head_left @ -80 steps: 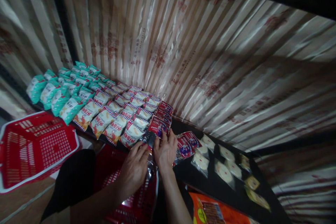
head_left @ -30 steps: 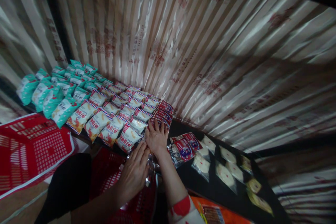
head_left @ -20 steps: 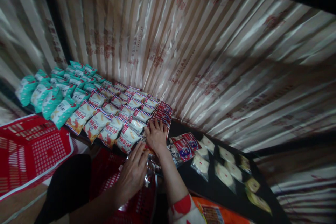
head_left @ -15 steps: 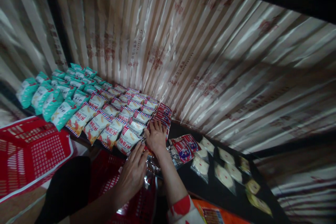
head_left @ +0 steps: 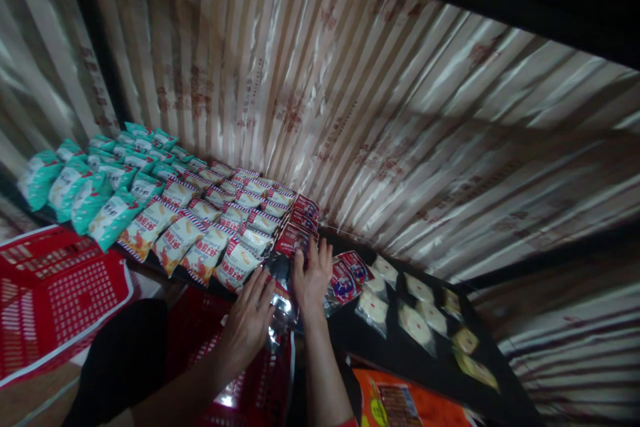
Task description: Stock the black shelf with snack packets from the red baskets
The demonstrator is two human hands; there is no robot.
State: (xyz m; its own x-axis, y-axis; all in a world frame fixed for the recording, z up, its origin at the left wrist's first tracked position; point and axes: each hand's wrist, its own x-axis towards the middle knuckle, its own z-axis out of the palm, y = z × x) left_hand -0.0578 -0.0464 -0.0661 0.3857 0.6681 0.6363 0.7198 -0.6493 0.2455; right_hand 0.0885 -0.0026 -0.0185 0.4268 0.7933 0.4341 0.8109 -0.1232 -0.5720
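My left hand [head_left: 250, 313] lies with fingers stretched at the front edge of the shelf, beside a dark shiny packet [head_left: 281, 280]. On that packet's other side is my right hand [head_left: 313, 275], its fingers extended and slightly apart, touching the edge of the row. Behind the packet runs a row of dark red packets [head_left: 304, 209]. White snack bags with striped edges [head_left: 203, 250] sit just left of this row. More red and blue packets [head_left: 347, 277] lie to the right of my right hand. Whether either palm grips anything is partly hidden, but the fingers look flat.
Teal snack bags [head_left: 116, 217] fill the shelf's left end. Flat round items in clear wrappers [head_left: 416, 325] and small yellow packets [head_left: 475, 371] lie on the black shelf [head_left: 385, 360]. Red baskets [head_left: 65, 300] and an orange package [head_left: 405, 400] are below. Corrugated sheeting [head_left: 340, 80] stands behind.
My right hand has shifted from on top of the red packets to their right side, uncovering the front packet. My left hand stays near the front edge. The view has moved slightly right.
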